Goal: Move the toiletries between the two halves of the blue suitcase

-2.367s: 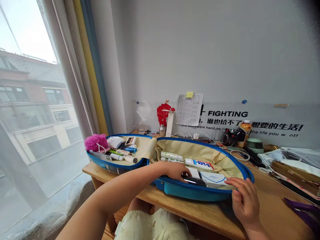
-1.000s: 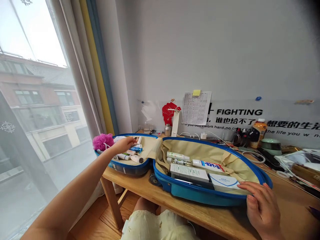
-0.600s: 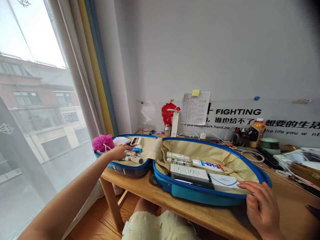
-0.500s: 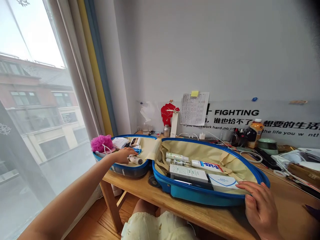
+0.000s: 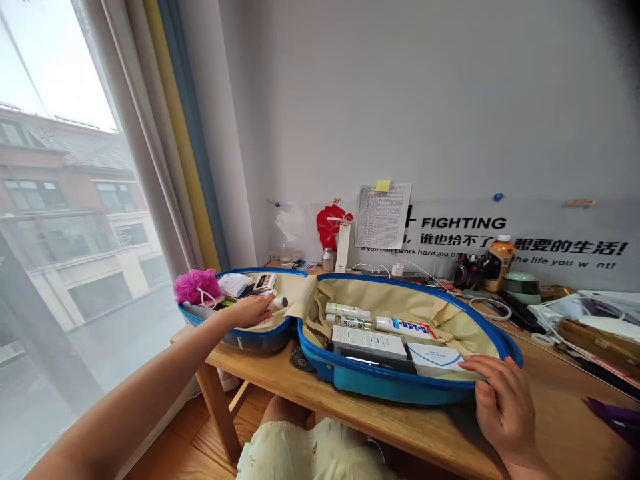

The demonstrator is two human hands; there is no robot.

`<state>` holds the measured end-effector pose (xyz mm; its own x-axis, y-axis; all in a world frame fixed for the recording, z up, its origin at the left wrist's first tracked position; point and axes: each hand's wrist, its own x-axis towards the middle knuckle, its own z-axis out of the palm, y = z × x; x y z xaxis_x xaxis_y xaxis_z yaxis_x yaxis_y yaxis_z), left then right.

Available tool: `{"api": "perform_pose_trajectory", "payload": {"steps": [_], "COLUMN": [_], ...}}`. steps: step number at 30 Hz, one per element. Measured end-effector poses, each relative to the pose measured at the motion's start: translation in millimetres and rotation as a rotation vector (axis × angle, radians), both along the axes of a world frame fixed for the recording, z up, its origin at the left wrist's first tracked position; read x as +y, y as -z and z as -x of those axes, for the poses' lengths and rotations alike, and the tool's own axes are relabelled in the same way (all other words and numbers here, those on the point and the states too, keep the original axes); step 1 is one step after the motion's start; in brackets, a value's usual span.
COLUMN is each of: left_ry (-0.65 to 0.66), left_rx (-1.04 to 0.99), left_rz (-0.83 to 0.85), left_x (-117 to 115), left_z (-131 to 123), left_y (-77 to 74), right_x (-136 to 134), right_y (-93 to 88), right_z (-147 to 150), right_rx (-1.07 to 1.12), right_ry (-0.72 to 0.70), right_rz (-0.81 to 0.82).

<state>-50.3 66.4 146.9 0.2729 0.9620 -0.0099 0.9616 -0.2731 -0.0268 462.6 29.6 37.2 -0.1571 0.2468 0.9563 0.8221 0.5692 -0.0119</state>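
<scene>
1. Reaching in from the left of the head view, the left hand (image 5: 250, 311) stretches over the smaller half of an open blue hard-shell suitcase (image 5: 253, 341), fingers extended. Its fingertips (image 5: 267, 300) are just at a white tube (image 5: 278, 302) above the beige lining; whether the hand has hold of the tube cannot be told.
2. The right hand (image 5: 503, 408) rests open on the front rim of the larger half, gripping nothing.
3. Beside that hand, a white-and-green box (image 5: 369, 343), a toothpaste tube (image 5: 403, 327) and a white box with a blue line (image 5: 435, 359) lie close together.
4. The round tube looks the likeliest trouble: a loose or slanted hold could let it roll under the beige flap (image 5: 305, 297).
5. Heavy pressure on the rim could tilt the shell, which sits near the front edge of the wooden table (image 5: 350, 421), and shift the packed boxes.
</scene>
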Motion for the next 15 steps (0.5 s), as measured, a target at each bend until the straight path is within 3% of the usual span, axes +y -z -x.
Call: {"api": "perform_pose_trajectory", "payload": {"steps": [4, 7, 9, 12, 15], "left_ry": [0.003, 0.080, 0.140, 0.200, 0.227], "left_rx": [-0.110, -0.178, -0.190, -0.167, -0.122], "left_rz": [-0.114, -0.137, -0.094, 0.007, 0.102], "left_x": [2, 12, 23, 40, 55], "left_z": [-29, -66, -98, -144, -178], "left_y": [-29.3, -53.4, -59.9, -50.4, -27.1], "right_x": [0, 0, 0, 0, 0], "right_y": [0.9, 0.9, 1.3, 2.1, 2.5], "right_z": [-1, -2, -3, -4, -4], "right_rx": [0.011, -0.001, -0.005, -0.012, 0.000], "right_ry": [-0.009, -0.015, -0.001, 0.009, 0.012], "right_rz": [0.021, 0.012, 0.020, 0.029, 0.040]}}
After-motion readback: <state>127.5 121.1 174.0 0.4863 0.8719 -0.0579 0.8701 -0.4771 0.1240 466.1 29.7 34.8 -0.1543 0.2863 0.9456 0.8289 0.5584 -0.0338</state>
